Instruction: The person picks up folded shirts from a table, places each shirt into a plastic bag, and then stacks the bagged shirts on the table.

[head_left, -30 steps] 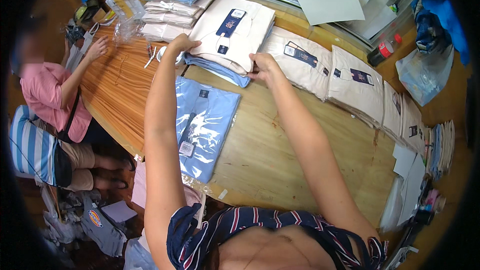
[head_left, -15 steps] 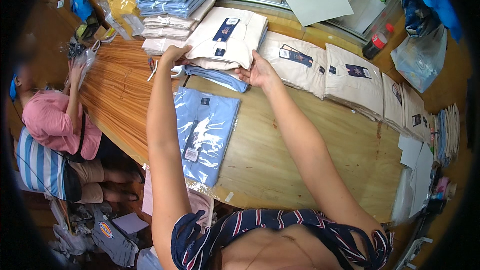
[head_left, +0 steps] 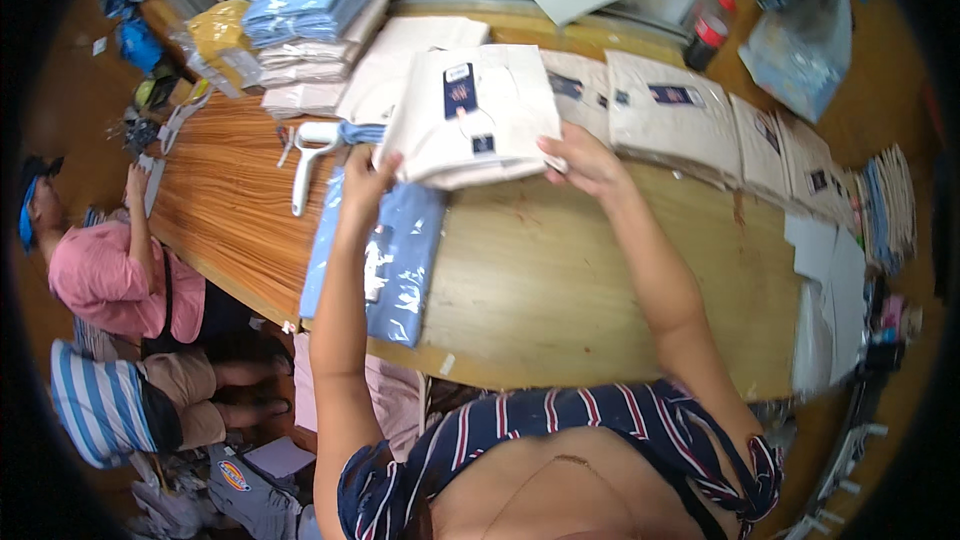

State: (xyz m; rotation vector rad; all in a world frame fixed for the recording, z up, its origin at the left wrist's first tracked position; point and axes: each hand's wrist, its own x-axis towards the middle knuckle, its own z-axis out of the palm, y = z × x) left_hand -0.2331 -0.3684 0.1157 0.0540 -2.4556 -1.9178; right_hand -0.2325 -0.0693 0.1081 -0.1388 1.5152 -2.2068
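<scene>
A folded cream garment (head_left: 520, 100) with navy tags is held up over the table between my two hands. My left hand (head_left: 370, 180) grips its near left corner, thumb on top. At the near right corner my right hand (head_left: 590, 162) pinches it, with fingers underneath. Below my left hand lies a folded blue garment (head_left: 405, 270) in a shiny clear bag, partly covered by my forearm. A white-handled tool (head_left: 308, 165) lies left of my left hand, beside a bit of folded blue cloth (head_left: 362, 132). Another folded cream garment (head_left: 440, 32) rests behind the held one.
Bagged cream garments (head_left: 675, 115) line the table's back right. A stack of blue bagged garments (head_left: 315, 0) sits on cream ones at back left. A cola bottle (head_left: 708, 35) stands by the window. A person in pink (head_left: 115, 275) works at the left; white papers (head_left: 830, 280) lie at right.
The cream garment has come off the pile toward me and is now held in the air by both hands. The white-handled tool shows more fully. The whole view has shifted slightly.
</scene>
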